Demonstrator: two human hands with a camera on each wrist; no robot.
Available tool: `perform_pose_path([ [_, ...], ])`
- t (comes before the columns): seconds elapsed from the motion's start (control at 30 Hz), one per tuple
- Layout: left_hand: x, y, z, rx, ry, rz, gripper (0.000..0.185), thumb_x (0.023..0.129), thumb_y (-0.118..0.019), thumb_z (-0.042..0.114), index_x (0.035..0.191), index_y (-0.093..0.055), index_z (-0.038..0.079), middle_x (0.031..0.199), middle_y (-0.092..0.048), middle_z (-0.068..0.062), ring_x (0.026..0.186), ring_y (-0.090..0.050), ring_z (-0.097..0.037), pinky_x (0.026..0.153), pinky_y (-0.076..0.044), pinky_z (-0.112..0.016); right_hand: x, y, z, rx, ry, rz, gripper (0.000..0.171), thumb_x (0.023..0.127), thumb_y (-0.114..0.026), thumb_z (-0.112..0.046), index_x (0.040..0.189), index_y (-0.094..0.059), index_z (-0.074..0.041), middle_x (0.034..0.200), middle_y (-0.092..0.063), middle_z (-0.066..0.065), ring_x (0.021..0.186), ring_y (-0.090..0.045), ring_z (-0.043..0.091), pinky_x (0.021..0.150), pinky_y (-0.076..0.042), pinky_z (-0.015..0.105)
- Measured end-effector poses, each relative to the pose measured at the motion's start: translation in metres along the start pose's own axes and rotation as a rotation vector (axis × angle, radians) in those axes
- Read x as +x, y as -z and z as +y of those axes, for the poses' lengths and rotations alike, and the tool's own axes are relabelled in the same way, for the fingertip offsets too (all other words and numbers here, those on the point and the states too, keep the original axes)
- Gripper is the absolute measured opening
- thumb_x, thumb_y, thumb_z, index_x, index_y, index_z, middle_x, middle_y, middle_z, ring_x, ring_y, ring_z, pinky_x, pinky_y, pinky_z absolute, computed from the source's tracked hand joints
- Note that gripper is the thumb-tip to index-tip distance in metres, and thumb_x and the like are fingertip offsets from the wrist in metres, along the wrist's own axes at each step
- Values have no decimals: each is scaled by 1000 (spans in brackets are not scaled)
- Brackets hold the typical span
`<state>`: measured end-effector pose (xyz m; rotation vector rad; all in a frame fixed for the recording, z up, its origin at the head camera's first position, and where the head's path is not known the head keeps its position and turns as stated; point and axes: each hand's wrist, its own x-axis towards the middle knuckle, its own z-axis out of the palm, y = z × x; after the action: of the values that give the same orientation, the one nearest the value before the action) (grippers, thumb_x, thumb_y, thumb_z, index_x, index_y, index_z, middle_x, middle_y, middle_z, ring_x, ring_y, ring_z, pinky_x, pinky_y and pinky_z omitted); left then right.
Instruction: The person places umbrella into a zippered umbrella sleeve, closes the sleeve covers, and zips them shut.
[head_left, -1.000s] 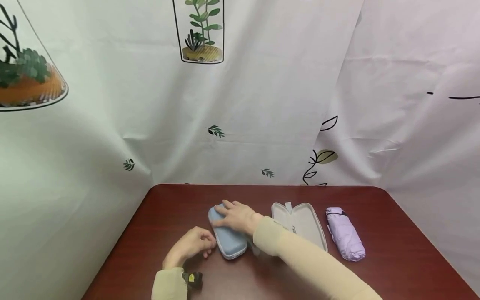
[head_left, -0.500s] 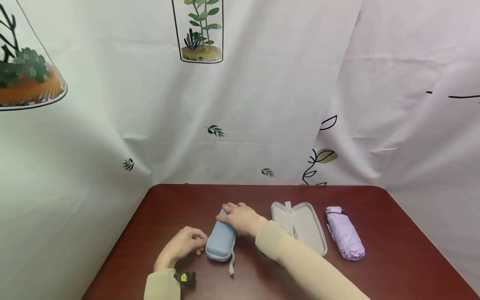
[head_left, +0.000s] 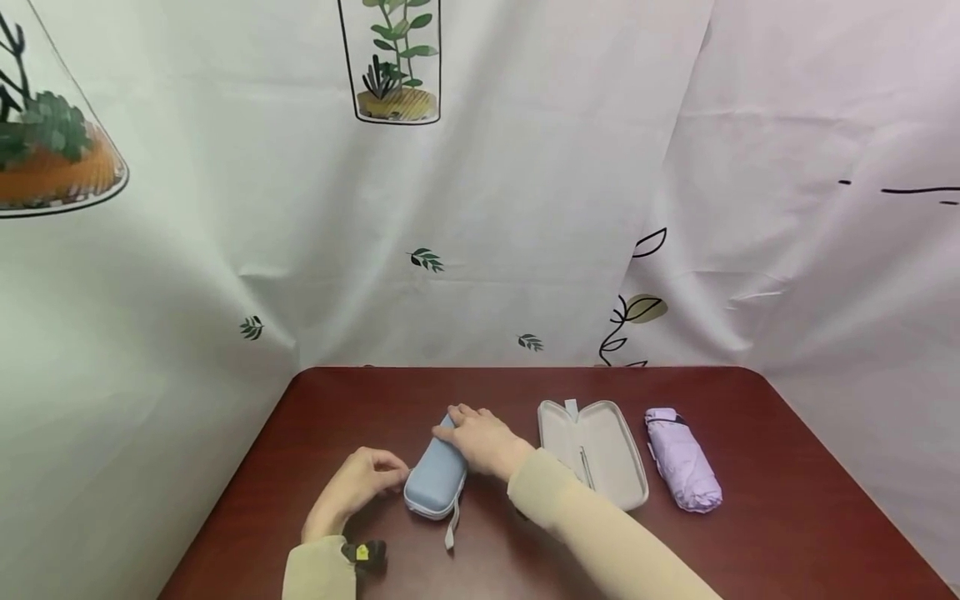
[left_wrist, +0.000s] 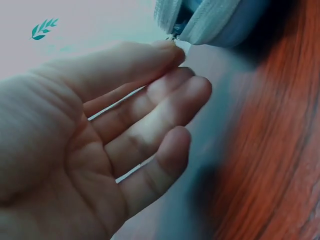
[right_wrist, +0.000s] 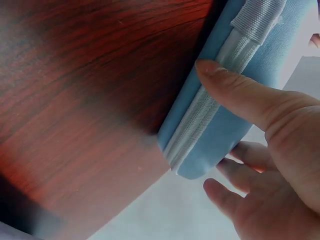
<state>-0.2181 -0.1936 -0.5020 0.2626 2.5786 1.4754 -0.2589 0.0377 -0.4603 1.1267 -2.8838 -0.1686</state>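
A blue zippered case (head_left: 437, 475) lies on the table in the head view, with a pale wrist strap (head_left: 452, 529) hanging from its right side. My right hand (head_left: 483, 437) grips its far end. In the right wrist view the thumb (right_wrist: 240, 92) presses on the grey zipper (right_wrist: 192, 120), the other fingers on the opposite side. At the near left corner, my left hand (head_left: 358, 483) pinches the zipper pull (left_wrist: 173, 38) between thumb and index finger. The left wrist view shows the zipper edges parted there; the pull is mostly hidden by the fingertips.
Right of the blue case lies an unfolded case (head_left: 611, 454) with a pale interior and a thin metal-looking item (head_left: 587, 468) in it. A folded lilac umbrella (head_left: 684, 462) lies further right. A printed white cloth (head_left: 480, 208) hangs behind the dark red table (head_left: 360, 392).
The blue case has turned, its near end swinging left and its strap coming into sight. My right hand has shifted slightly right along with it, my left hand slightly left.
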Motion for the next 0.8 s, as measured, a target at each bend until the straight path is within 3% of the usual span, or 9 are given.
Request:
perform_pose_path([
  [0.17, 1, 2, 1, 23, -17, -3, 6, 86, -72, 14, 88, -74, 8, 78, -68, -3, 74, -63, -18, 67, -50, -33, -1, -2, -1, -20, -35, 30, 65, 78, -82, -21, 138, -57, -30, 144, -49, 11, 133, -44, 26, 102, -40, 44],
  [0.4, -8, 11, -4, 22, 0, -34, 8, 86, -72, 14, 89, -73, 7, 77, -67, -4, 74, -62, -19, 68, -50, -34, -2, -4, -7, -36, -69, 67, 58, 78, -81, -20, 132, -61, -26, 137, -54, 15, 129, -49, 30, 102, -40, 43],
  [0.63, -16, 20, -10, 4, 23, -28, 12, 88, -71, 15, 93, -72, 4, 79, -67, -6, 75, -63, -20, 69, -51, -34, -2, -5, -11, 3, -130, 62, 67, 64, -91, -27, 123, -63, -13, 121, -61, 10, 124, -51, 30, 108, -33, 46],
  [0.8, -15, 23, -12, -4, 25, -22, 14, 89, -71, 16, 95, -71, 3, 79, -67, -7, 75, -64, -21, 68, -51, -34, -1, -6, -12, 17, -166, 76, 69, 61, -93, -30, 120, -63, -11, 112, -63, 6, 116, -54, 26, 107, -33, 46],
])
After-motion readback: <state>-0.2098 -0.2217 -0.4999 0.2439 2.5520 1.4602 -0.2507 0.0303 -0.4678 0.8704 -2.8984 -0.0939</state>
